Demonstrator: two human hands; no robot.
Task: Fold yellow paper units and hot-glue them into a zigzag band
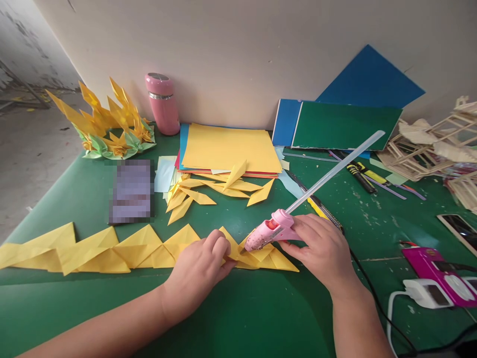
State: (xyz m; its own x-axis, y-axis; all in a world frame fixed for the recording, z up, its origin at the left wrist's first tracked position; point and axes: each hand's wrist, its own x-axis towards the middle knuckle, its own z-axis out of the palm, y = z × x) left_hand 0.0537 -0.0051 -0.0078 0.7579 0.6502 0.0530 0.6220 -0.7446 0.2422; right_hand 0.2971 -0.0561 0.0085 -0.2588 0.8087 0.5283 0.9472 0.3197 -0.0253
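Observation:
A long strip of folded yellow paper (pixel 141 248) with pointed peaks lies across the green table. My left hand (pixel 203 263) is closed on the strip right of its middle, fingers pinching the folded edge. In my right hand (pixel 322 248) is a pink hot glue gun (pixel 266 232), its nozzle at the strip just right of my left fingertips. A long clear glue stick (pixel 335 171) sticks out of the gun's back, slanting up to the right. Beyond the strip lie several loose folded yellow paper pieces (pixel 197 195).
A yellow paper stack (pixel 231 146), a pink flask (pixel 163 107) and a paper crown (pixel 115 129) stand along the back. Right are a box cutter (pixel 322 209), a wooden stick model (pixel 421 149), a magenta power strip (pixel 436 273) and a phone (pixel 460 231). A black cord (pixel 368 283) passes my right wrist.

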